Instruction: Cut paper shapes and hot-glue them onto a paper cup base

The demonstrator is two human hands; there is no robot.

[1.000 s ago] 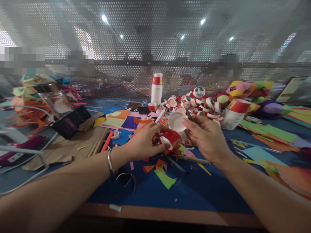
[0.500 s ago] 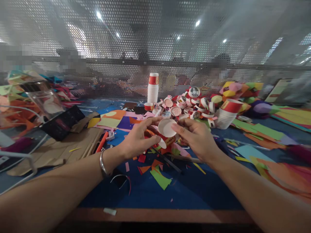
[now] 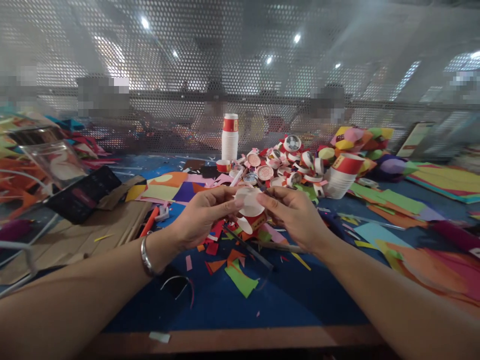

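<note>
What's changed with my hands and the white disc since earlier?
Your left hand has moved from the red cup piece to the white disc, which your right hand still holds; the disc has shifted slightly left. The upright cup stack stayed put.

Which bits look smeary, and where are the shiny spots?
In the head view, the clear jar near the left edge looks smeared; also in the head view, bright spots glare across the holey screen, and the white disc between left hand and right hand looks clearer.
</note>
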